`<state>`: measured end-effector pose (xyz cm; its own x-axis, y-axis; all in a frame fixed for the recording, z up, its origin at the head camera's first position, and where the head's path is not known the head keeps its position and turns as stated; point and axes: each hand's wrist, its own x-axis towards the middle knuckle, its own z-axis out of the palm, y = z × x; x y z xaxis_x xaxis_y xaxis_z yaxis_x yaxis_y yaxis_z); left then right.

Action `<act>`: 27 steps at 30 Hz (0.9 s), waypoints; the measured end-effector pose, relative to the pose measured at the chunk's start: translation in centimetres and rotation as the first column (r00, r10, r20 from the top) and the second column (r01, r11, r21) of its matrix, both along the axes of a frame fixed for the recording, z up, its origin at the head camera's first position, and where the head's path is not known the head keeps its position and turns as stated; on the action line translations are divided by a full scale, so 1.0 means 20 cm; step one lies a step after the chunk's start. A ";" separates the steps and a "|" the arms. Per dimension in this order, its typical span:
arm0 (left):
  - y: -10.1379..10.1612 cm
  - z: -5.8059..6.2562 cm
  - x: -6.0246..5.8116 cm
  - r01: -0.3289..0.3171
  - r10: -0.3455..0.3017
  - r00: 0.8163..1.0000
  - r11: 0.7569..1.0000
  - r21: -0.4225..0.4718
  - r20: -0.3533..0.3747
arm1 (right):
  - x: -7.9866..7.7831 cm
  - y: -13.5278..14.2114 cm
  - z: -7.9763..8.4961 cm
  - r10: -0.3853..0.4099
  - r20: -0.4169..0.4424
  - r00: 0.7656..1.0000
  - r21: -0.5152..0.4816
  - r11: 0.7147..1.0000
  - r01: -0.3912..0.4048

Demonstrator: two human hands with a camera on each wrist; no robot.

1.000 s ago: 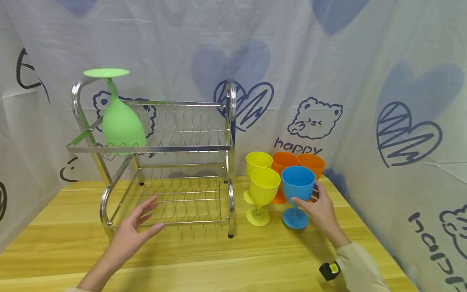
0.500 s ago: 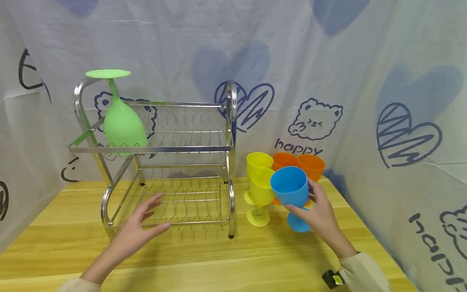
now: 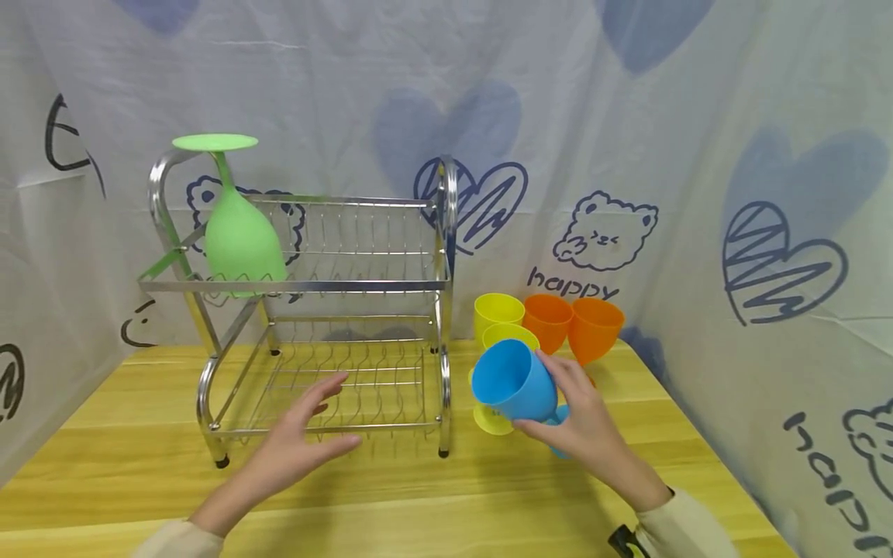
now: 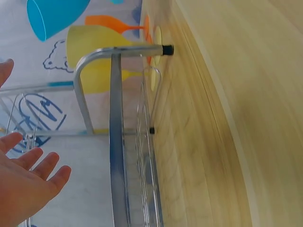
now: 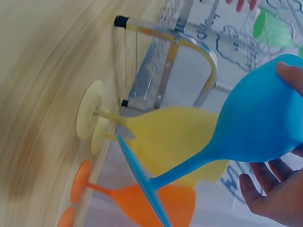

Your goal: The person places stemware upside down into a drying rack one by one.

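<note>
My right hand (image 3: 582, 415) grips a blue goblet (image 3: 519, 381) round its bowl, thumb on the near side and fingers behind. The goblet is lifted off the table and tilted, its mouth toward the left; the right wrist view shows its stem and foot in the air. My left hand (image 3: 296, 438) is held in front of the dish rack (image 3: 293, 286), fingers spread, with nothing in it. On the rack's upper tier a green goblet (image 3: 244, 232) stands upside down at the left end.
Right of the rack stand two yellow goblets (image 3: 498, 309) and two orange goblets (image 3: 596, 324), all upright; the blue goblet partly hides the nearer yellow one. The rack's lower tier (image 3: 349, 384) sits low over the wooden table (image 3: 391, 511). A printed curtain hangs behind.
The blue goblet has risen off the table, tipped and moved left and nearer in my right hand. My left hand has drifted to the right. The view has shifted slightly.
</note>
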<state>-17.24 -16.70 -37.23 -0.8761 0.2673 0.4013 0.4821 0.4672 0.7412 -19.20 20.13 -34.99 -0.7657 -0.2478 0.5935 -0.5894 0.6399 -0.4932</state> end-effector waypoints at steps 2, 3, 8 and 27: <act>0.03 0.00 -0.01 0.011 -0.011 1.000 1.000 0.010 0.009 | 0.01 -0.02 0.00 0.009 0.001 1.000 0.034 0.999 -0.009; 0.05 -0.01 -0.01 0.019 -0.019 1.000 1.000 0.017 0.016 | 0.01 -0.04 0.00 0.020 0.000 1.000 0.051 0.999 -0.020; 0.14 -0.03 -0.02 0.073 -0.074 0.997 0.997 0.035 0.032 | 0.01 -0.10 -0.01 0.097 -0.057 0.994 0.161 0.983 -0.087; 0.39 -0.04 -0.02 0.170 -0.174 0.984 0.981 0.098 0.035 | 0.02 -0.29 -0.05 0.168 -0.048 0.985 0.443 0.887 -0.130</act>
<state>-17.71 -8.84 -38.11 -0.8374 0.3785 0.3943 0.5155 0.3071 0.7999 -18.77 14.30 -35.96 -0.6525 -0.6038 0.4579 -0.7210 0.6807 -0.1298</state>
